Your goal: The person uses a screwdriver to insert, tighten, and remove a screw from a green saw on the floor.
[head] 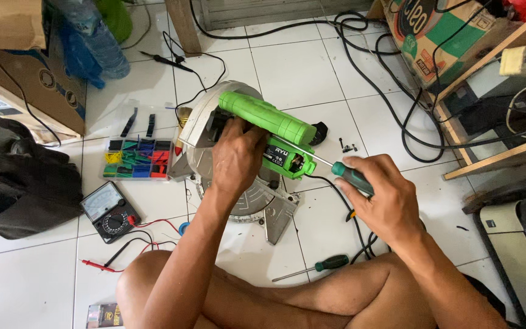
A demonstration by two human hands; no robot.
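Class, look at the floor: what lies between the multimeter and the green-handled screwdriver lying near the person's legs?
In the head view, between the multimeter and the lying screwdriver are red and black test leads, the person's left forearm and bare white tile.

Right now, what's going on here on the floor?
A person sits on the tiled floor working on a mitre saw with a bright green handle. The left hand grips the saw body beside the handle, while the right hand holds a green-handled screwdriver with its shaft running into the handle housing. A second screwdriver, a multimeter and a parts organiser box lie nearby.
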